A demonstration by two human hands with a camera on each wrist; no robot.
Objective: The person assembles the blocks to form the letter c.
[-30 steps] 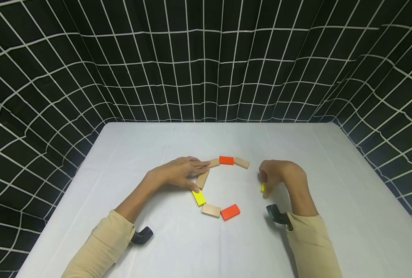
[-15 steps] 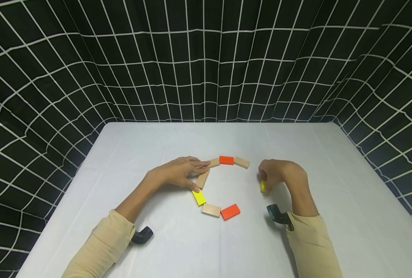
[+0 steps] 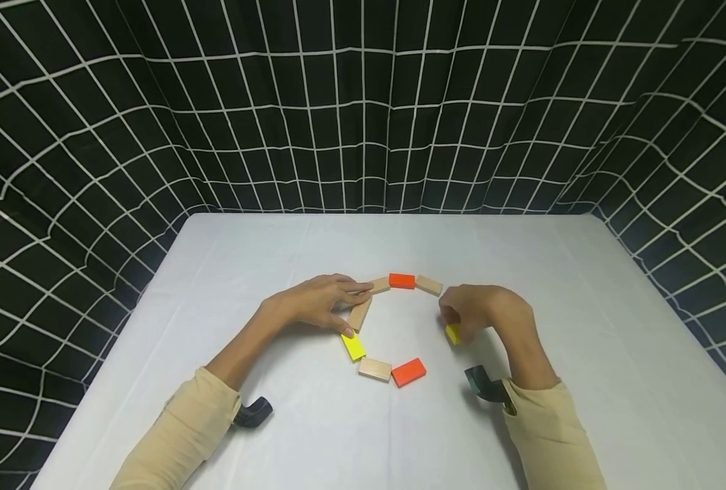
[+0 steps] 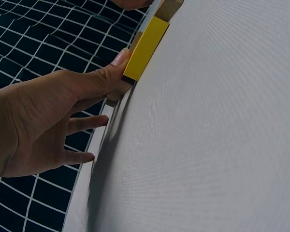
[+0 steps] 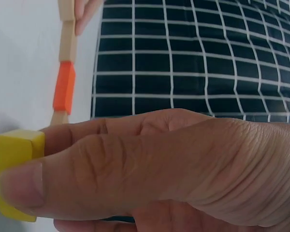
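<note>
Small rectangular wooden blocks lie in a curved, ring-like row. My left hand [image 3: 320, 303] reaches over its left side, thumb at a yellow block [image 3: 354, 347] and fingertips at the plain block [image 3: 380, 286] beyond. Between them lies another plain block [image 3: 359, 316]. In the left wrist view that thumb rests against the yellow block [image 4: 147, 48], other fingers spread. My right hand [image 3: 482, 309] pinches a second yellow block [image 3: 452, 333] at the ring's right side; in the right wrist view my thumb covers part of this yellow block [image 5: 12, 150].
An orange-red block [image 3: 402, 281] and a plain block [image 3: 429, 284] form the far arc. A plain block [image 3: 375, 369] and another orange-red block [image 3: 408, 372] form the near arc. White cloth covers the table [image 3: 314, 435]; a dark gridded curtain [image 3: 387, 122] surrounds its far sides.
My right hand has moved left with its yellow block, closer to the row, and the block has turned slightly. My left hand stays in place. The head view has shifted a little.
</note>
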